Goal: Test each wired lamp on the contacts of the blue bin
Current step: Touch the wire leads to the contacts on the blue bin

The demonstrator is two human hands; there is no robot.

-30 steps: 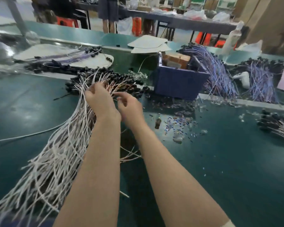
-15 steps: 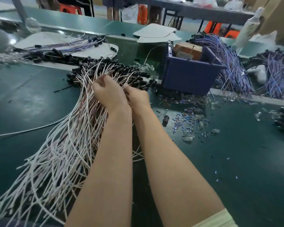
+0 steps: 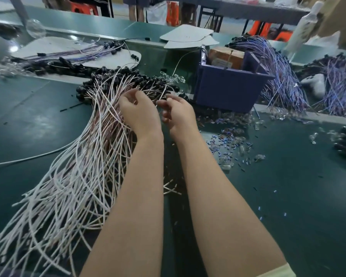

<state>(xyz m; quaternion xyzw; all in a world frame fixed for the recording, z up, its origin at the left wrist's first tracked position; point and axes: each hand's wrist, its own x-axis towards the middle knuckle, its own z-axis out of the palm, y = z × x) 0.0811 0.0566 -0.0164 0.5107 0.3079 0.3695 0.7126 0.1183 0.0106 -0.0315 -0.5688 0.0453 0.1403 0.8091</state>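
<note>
Wire after white wire fans across the left of the green table [image 3: 288,206]: the wired lamps [image 3: 72,176] lie in one big heap, loose wire ends toward the person and black lamp heads [image 3: 128,80] bunched at the far end. The left hand [image 3: 140,114] rests on the far part of this heap, back up, its fingers curled down into the strands and pinching some of them. Just beside it, the right hand [image 3: 178,114] hovers at the heap's right edge with fingers curled too; whether it holds a strand I cannot tell. To the right, near the hands but apart from them, stands the blue bin [image 3: 228,90] with a brown cardboard box [image 3: 226,56] inside. Small blue and clear bits [image 3: 228,144] lie scattered on the table in front of the bin. Further right, a bundle of purple-blue wires [image 3: 278,72] drapes beside the bin's right wall.
</note>
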